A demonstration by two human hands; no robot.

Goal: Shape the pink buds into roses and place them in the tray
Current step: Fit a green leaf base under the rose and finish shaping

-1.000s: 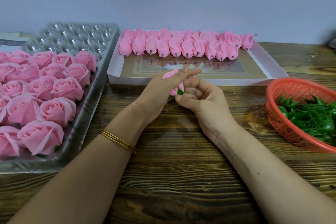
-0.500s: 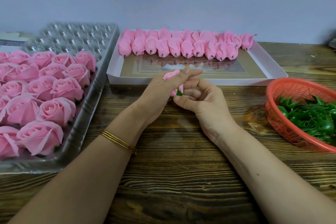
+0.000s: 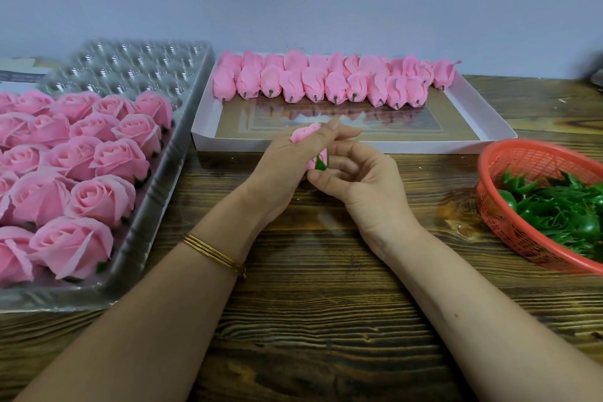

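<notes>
Pink soft-petalled bud [image 3: 305, 133] sits pinched between left hand [image 3: 284, 163] and right hand [image 3: 362, 188]; squeeze too hard and its petals could crease or tear.

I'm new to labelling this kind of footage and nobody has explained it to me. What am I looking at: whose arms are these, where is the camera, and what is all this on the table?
There is no machine here. These are a person's two bare arms, filmed by a single camera worn on the head, looking forward and down. The left hand wraps around a pink bud, while the right hand pinches its green base. On the wooden table, a clear plastic tray at the left holds finished roses. A white box behind the hands holds a row of unshaped buds. A red basket at the right holds green leafy pieces.
</notes>
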